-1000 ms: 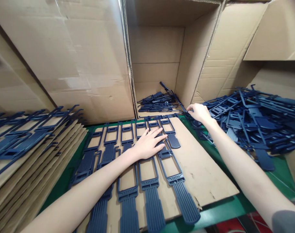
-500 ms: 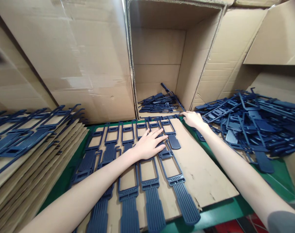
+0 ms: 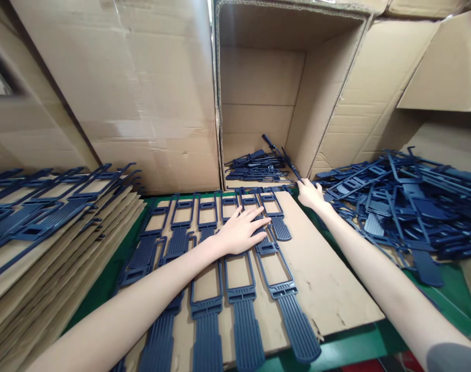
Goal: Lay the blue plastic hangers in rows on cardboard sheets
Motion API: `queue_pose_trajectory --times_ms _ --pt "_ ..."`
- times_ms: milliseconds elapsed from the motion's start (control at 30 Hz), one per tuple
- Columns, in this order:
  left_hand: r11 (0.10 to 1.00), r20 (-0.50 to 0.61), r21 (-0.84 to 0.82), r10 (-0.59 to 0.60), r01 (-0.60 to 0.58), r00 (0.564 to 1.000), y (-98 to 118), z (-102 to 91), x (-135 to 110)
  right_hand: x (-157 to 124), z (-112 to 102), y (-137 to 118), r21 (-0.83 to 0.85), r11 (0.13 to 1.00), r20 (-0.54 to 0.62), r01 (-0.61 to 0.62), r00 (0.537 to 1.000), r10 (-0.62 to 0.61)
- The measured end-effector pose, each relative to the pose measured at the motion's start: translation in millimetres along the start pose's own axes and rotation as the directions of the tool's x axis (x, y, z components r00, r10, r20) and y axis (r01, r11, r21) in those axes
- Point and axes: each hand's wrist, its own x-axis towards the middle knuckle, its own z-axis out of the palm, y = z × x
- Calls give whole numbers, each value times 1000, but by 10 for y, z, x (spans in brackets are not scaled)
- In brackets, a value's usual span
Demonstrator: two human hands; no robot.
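Observation:
My left hand (image 3: 243, 230) lies flat with its fingers spread over the dark blue plastic frames with ribbed paddles. These frames, such as the ribbed frame (image 3: 276, 281), lie in two rows on a cardboard sheet (image 3: 328, 279). My right hand (image 3: 312, 194) is at the front right corner of the open cardboard box (image 3: 334, 111), fingers curled. Its fingertips pinch the end of a thin dark blue plastic piece (image 3: 291, 164) that slants up into the box. Much of that piece's shape is hidden by the hand and the box edge.
More dark blue parts (image 3: 254, 166) lie on the box floor. A large tangled heap of parts (image 3: 406, 206) covers the right side of the green table (image 3: 359, 343). At the left, cardboard sheets (image 3: 104, 248) are stacked with frames between them. Tall cartons (image 3: 154, 103) stand behind.
My right hand has drawn its fingers in at the box corner, closing on a thin plastic piece. My left hand stays on the frames. The view has shifted slightly.

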Motion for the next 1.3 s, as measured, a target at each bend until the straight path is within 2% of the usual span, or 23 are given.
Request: queue_pose_trajectory --times_ms 133,233,367,567,700,767,867,933,1000,1067,1133,1233,1300 --pt "1000 11 -4 -6 6 1000 6 -13 -5 -13 -178 -27 55 997 -153 -45 987 53" --pt "1000 8 -13 -4 4 1000 6 -15 -9 -30 -343 -8 154 987 -329 -49 939 98" --pt "1000 -16 -25 9 -9 1000 -8 7 -13 -59 -546 71 312 949 -561 47 815 144" --pt "999 -31 -28 15 -16 999 -17 30 -18 -102 -877 172 394 888 -761 238 626 170" --pt "999 -47 -44 3 -5 999 1 5 -19 -216 -1250 63 483 753 -841 447 476 257" --pt "995 -121 -101 -34 22 992 7 -26 -14 -333 -1450 -70 530 650 -837 544 458 299" --pt "948 -281 -309 -167 76 945 14 -106 4 -574 -1684 -315 607 446 -795 658 504 338" --pt "883 -360 -467 -232 41 904 25 -189 24 -744 -1777 -454 652 315 -756 690 556 347" --pt "816 -391 -574 -202 -67 898 48 -296 47 -886 -1823 -533 716 172 -691 677 650 315" --pt "760 -346 -633 -108 -147 932 78 -426 70 -979 -1831 -534 788 43 -604 614 758 246" --pt "763 -302 -634 -95 -126 949 101 -573 89 -1018 -1804 -456 852 -15 -512 524 839 185" --pt "846 -417 -518 -123 -124 901 109 -800 110 -1008 -1696 -235 925 -9 -377 380 918 120" --pt "875 -454 -463 -101 -138 885 107 -930 127 -994 -1578 -78 972 -8 -237 237 971 22"
